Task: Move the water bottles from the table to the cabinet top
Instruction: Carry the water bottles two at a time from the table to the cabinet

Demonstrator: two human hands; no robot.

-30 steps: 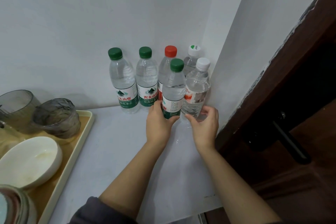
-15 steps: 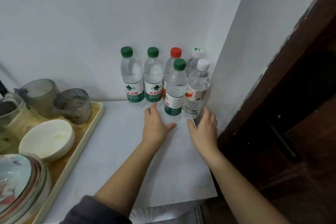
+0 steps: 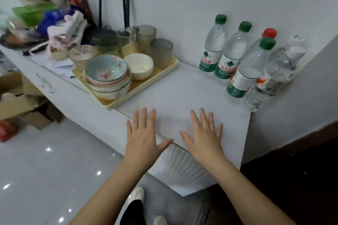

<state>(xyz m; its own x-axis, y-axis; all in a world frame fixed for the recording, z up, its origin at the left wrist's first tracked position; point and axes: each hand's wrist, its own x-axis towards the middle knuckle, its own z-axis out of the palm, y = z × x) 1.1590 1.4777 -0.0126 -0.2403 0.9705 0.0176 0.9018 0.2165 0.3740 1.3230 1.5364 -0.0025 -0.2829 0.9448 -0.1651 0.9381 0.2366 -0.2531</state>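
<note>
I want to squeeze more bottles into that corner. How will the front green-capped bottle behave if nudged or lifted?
The front green-capped bottle is tall and narrow, so a high push would probably tip it. It stands close beside the orange-labelled bottle, so it would likely knock that too. It seems full, so fairly heavy.

Clear plastic bottles, matt white cabinet top, glossy floor.
</note>
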